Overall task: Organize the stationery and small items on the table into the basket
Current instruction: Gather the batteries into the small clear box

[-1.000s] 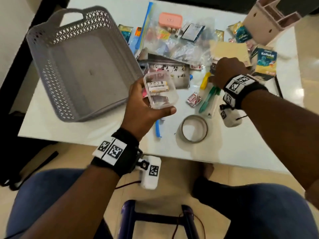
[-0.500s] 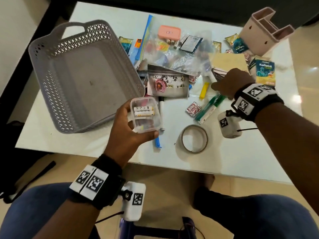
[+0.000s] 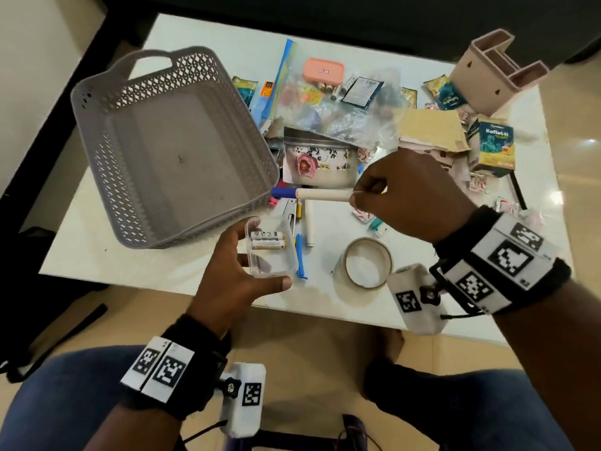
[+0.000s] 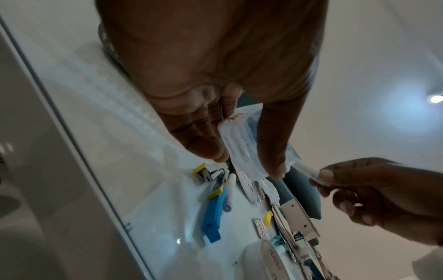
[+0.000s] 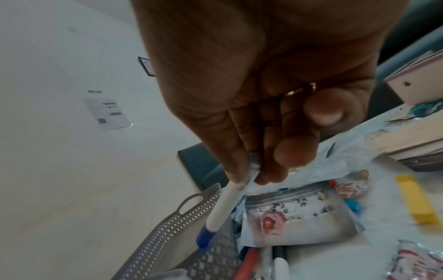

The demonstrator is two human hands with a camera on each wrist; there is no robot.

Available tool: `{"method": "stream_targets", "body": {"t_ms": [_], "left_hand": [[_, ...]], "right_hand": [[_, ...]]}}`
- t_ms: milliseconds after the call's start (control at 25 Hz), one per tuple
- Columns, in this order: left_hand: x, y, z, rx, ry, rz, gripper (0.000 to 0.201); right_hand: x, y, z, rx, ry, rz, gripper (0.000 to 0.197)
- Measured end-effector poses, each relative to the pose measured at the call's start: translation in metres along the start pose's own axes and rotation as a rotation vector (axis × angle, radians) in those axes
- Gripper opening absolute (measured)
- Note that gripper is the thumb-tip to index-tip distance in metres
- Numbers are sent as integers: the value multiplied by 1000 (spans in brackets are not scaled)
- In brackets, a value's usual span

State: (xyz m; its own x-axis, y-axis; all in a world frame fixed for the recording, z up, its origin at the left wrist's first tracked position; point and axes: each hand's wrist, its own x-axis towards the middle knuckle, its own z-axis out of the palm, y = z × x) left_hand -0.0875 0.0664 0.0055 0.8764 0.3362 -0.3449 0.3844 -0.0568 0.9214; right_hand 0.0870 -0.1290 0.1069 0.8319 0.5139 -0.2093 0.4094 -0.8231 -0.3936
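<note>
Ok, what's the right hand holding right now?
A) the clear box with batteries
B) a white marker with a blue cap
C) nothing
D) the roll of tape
B: the right hand pinches a white marker by its end, blue cap toward the basket; the left hand holds the clear box.

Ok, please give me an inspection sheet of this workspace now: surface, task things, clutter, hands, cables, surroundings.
Surface: white table, glossy.
Job's things: grey basket, nothing seen inside; clear box holding batteries; white marker with blue cap; tape roll; blue clip.
Clutter: plastic bags, floral pouch, medicine carton, pink organizer, sweets.
Hands: left hand holds the clear box; right hand pinches the white marker.
Cables: thin wires at both wrist cameras.
Surroundings: tiled floor, dark sofa behind.
</note>
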Motion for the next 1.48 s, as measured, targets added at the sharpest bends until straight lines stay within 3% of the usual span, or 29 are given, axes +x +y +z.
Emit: {"method": "stream_targets", "body": {"t_ms": [400, 640, 800, 920, 1040, 1160, 1320, 1480], "left_hand": [[6, 2, -20, -21, 30, 11, 83], [6, 6, -11, -18, -12, -5, 95], [10, 14, -1, 13, -36, -8, 92], [12, 13, 2, 1, -8, 2, 85], [11, 12, 2, 4, 1, 18, 85], [11, 11, -1, -10, -7, 16, 87], [11, 11, -5, -19, -10, -7, 84], [12, 11, -4, -12, -35, -13, 83]], "right_hand": [[11, 107, 32, -42, 34, 369, 13], [11, 122, 51, -127, -37, 419, 14], [18, 116, 48, -187, -3, 338, 19], [37, 87, 48, -131, 56, 190, 17], [64, 37, 60, -131, -87, -39, 21], [85, -6, 72, -372, -218, -195, 40], [91, -31, 82, -573, -269, -308, 48], [88, -40, 84, -585, -279, -370, 44]]}}
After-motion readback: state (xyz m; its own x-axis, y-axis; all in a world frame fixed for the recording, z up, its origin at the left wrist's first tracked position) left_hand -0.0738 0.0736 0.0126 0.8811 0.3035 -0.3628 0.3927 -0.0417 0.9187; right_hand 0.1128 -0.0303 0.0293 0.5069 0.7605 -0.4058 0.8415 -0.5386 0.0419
